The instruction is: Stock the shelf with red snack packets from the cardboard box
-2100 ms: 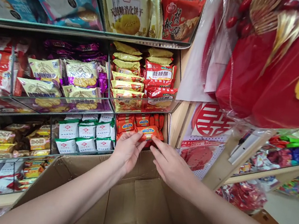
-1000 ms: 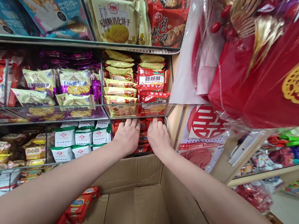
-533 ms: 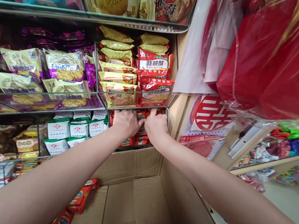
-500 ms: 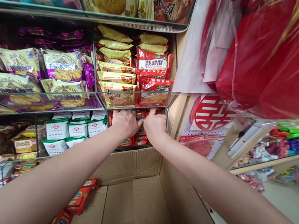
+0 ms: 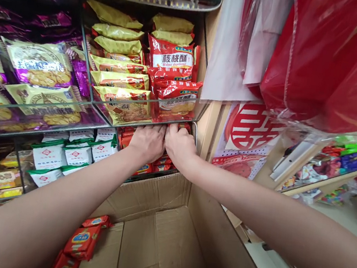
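Side by side, my left hand [image 5: 149, 141] and my right hand [image 5: 179, 143] reach into a low shelf compartment of small red packets [image 5: 162, 166]. Their fingertips are hidden under the glass edge of the shelf above, so what they hold, if anything, does not show. Below them stands a cardboard box [image 5: 140, 242], open at the top. Several red packets [image 5: 82, 240] lie at its left side, partly behind my left forearm. White packets with green edges [image 5: 49, 155] sit left of my hands.
Above are yellow packets [image 5: 121, 98] and red walnut biscuit packets [image 5: 175, 100]. Purple and cream packets [image 5: 41, 64] fill the upper left. Red bags in clear plastic [image 5: 329, 67] hang at the right, over a candy shelf [image 5: 307, 189]. A wooden shelf side [image 5: 211, 130] stands right of my hands.
My hands have come together in the compartment, closing the gap between them. The view has moved closer to the shelf, and the upper shelves sit higher in the picture.
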`<state>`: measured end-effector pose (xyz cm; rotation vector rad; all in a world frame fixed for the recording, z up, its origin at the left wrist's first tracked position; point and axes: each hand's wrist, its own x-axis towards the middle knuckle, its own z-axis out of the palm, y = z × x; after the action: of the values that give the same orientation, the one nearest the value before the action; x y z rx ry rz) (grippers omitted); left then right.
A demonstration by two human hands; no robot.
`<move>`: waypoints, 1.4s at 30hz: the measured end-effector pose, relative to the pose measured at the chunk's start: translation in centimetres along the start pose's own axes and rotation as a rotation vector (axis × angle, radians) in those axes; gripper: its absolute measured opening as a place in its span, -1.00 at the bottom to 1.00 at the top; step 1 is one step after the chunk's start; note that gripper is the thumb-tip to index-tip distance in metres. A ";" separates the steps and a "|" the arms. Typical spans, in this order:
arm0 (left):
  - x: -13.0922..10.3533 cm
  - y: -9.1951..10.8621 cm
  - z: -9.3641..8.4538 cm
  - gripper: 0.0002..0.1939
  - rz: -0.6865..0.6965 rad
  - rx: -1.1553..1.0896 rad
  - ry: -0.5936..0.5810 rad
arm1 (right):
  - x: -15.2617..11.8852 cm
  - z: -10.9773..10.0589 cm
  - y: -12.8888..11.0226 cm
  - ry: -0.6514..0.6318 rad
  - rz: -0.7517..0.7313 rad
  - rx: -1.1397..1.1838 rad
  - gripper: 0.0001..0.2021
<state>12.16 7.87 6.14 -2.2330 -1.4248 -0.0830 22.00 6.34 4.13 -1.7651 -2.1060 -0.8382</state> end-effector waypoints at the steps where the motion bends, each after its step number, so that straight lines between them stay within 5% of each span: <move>1: 0.3 0.0 0.1 -0.60 0.012 0.001 -0.007 | 0.2 -0.1 -0.2 -0.007 0.013 -0.009 -0.56; 6: 1.6 0.2 0.3 -0.55 0.069 0.026 0.015 | 1.6 0.1 -0.9 -0.113 0.073 0.022 -0.61; 10: 1.9 0.5 0.1 -0.60 0.007 0.003 -0.014 | 2.3 0.1 0.9 -0.205 -0.058 0.133 -0.66; 16: 1.2 0.2 -0.3 -0.54 0.025 0.039 0.023 | 0.9 -0.1 3.2 -0.098 -0.135 0.243 -0.69; 23: 0.2 -0.9 0.3 -0.49 0.053 0.005 -0.007 | -1.4 0.2 1.0 -0.192 -0.031 0.230 -0.69; 31: 0.2 -0.8 0.6 -0.44 0.016 0.006 -0.046 | -2.5 1.0 0.7 -0.135 -0.027 0.166 -0.68; 37: 0.8 -1.0 0.4 -0.44 0.052 -0.017 -0.033 | -0.2 0.6 1.2 -0.063 0.087 0.227 -0.56; 42: 0.0 -1.0 0.1 -0.42 0.026 -0.013 -0.042 | 3.4 0.3 1.7 -0.288 0.101 0.334 -0.66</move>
<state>11.25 8.27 6.42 -2.2763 -1.4201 -0.0375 22.97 9.40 6.15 -1.8722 -2.1484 -0.1960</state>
